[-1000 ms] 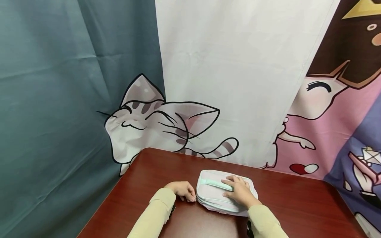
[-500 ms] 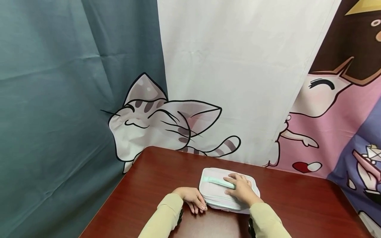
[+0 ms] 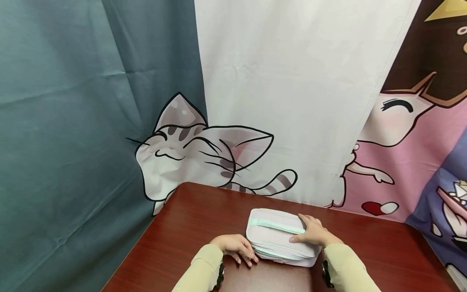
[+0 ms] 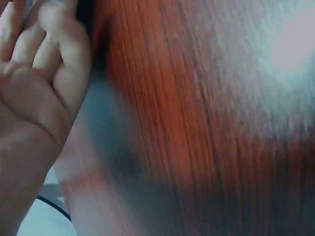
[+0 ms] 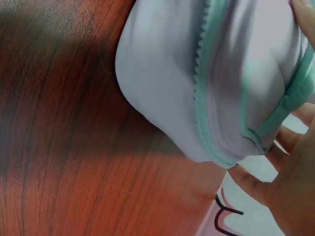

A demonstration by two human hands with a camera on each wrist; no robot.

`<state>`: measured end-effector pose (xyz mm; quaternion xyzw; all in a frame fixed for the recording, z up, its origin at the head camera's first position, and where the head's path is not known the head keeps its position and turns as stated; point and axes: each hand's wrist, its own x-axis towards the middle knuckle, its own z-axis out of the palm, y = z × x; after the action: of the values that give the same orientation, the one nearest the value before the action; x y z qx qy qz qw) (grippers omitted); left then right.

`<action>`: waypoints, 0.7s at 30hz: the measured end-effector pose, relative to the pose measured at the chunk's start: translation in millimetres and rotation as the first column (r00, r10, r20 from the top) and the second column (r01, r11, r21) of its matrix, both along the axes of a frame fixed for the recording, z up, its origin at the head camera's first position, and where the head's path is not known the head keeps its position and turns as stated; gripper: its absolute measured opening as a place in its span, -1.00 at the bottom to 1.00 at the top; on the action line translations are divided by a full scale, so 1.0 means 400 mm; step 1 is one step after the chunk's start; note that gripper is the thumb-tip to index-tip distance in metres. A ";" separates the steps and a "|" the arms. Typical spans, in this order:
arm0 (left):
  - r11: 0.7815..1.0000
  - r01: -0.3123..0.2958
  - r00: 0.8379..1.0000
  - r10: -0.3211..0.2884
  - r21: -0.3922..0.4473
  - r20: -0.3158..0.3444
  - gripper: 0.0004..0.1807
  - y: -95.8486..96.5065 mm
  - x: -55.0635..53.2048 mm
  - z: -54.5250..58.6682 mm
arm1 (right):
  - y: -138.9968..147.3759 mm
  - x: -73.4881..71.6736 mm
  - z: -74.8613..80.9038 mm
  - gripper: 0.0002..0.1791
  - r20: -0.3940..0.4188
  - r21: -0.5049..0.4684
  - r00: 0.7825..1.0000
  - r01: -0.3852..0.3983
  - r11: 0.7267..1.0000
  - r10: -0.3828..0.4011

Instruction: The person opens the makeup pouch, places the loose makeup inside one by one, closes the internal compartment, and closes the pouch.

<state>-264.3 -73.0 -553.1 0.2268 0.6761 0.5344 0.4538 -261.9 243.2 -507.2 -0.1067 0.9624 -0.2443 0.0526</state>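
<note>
A pale pinkish-white zip pouch (image 3: pixel 271 239) with a mint-green carry strap (image 3: pixel 279 225) and mint zipper (image 3: pixel 279 254) lies on the brown table. At its right end my right hand (image 3: pixel 313 232) grips it, thumb on the lid and fingers over the far edge. The right wrist view has those fingers (image 5: pixel 253 184) bent around the pouch's corner, beside a row of zipper teeth (image 5: pixel 198 73). My left hand (image 3: pixel 236 246) is at the front-left corner, fingertips pinching at the zipper pull, which they mostly hide. Curled fingers of the left hand (image 4: pixel 37 78) fill the left wrist view's upper left.
The wood-grain table (image 3: pixel 204 215) extends around the pouch, its left edge running diagonally toward me. Behind it hangs a backdrop cloth (image 3: pixel 292 81) with a printed cat (image 3: pixel 189 154) and a cartoon figure on the right.
My right hand has slid from the strap to the pouch's right end. The left hand's fingertips have moved slightly right and nearer me along the front-left corner. The head view has shifted slightly.
</note>
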 end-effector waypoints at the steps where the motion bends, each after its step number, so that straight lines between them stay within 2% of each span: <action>1: 1.000 0.002 1.000 -0.002 0.010 0.022 -0.74 0.006 -0.001 0.001 | 0.008 0.003 0.000 0.20 0.003 0.011 1.000 0.006 1.000 -0.006; 3: 0.999 -0.011 0.999 0.009 0.033 0.050 -0.72 0.019 -0.003 0.002 | 0.019 0.010 0.001 0.21 0.001 0.038 1.000 0.016 0.999 -0.016; 6: 0.991 -0.114 0.993 0.115 0.066 -0.007 -0.73 0.035 -0.011 0.004 | 0.030 0.022 0.006 0.21 0.026 0.046 0.999 0.040 0.998 -0.041; 7: 0.984 -0.164 0.985 0.167 0.074 -0.034 -0.74 0.041 -0.015 0.004 | 0.032 0.027 0.008 0.22 0.040 0.044 0.998 0.049 0.998 -0.051; 9: 0.957 -0.279 0.956 0.285 0.074 -0.075 -0.79 0.052 -0.023 0.005 | 0.034 0.039 0.014 0.22 0.073 0.031 0.995 0.067 0.997 -0.069; 12: 0.898 -0.434 0.892 0.440 0.073 -0.100 -0.87 0.072 -0.040 0.007 | 0.028 0.065 0.026 0.24 0.130 0.008 0.988 0.089 0.996 -0.089; 15: 0.829 -0.554 0.822 0.559 0.076 -0.110 -0.92 0.092 -0.060 0.006 | 0.011 0.094 0.038 0.27 0.172 -0.013 0.983 0.074 0.997 -0.071; 18: 0.747 -0.661 0.730 0.663 0.074 -0.164 -0.96 0.113 -0.077 0.009 | -0.014 0.123 0.046 0.31 0.199 -0.055 0.980 0.042 0.998 -0.030; 21: 0.673 -0.737 0.641 0.726 0.066 -0.249 -0.94 0.126 -0.088 0.017 | -0.050 0.148 0.058 0.35 0.233 -0.084 0.972 0.013 0.996 0.007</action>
<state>-299.4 -22.6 -546.2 -0.0087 0.7731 0.6240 0.1130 -202.8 223.2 -484.0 -0.0779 0.9384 -0.2959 0.1604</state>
